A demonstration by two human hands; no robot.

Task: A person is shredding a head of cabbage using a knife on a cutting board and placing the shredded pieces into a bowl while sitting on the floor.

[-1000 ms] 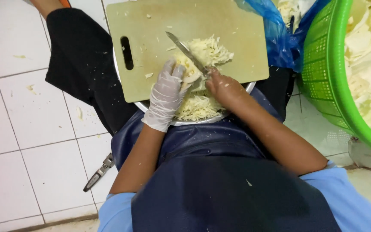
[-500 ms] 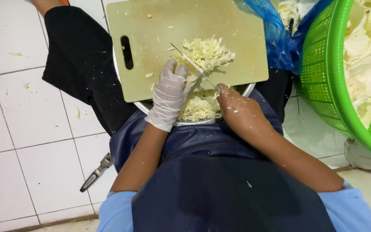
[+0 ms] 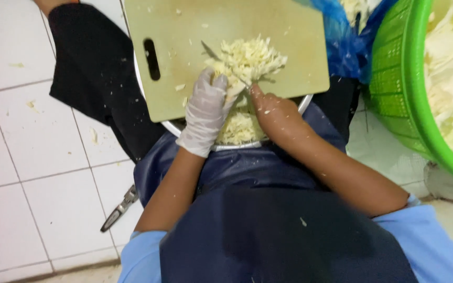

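Shredded cabbage [image 3: 250,58] on cutting board [image 3: 195,47] over bowl [image 3: 226,145]; basket [image 3: 399,84] right

Gloved left hand [image 3: 205,112], bare right hand [image 3: 273,112]

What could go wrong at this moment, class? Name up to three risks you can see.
1. The left hand presses the cabbage right beside the knife held by the right hand; its fingers could get cut.
2. The board rests on a bowl rim over the lap, so it may tip.
3. Scraps lie on the floor, a possible slip hazard.
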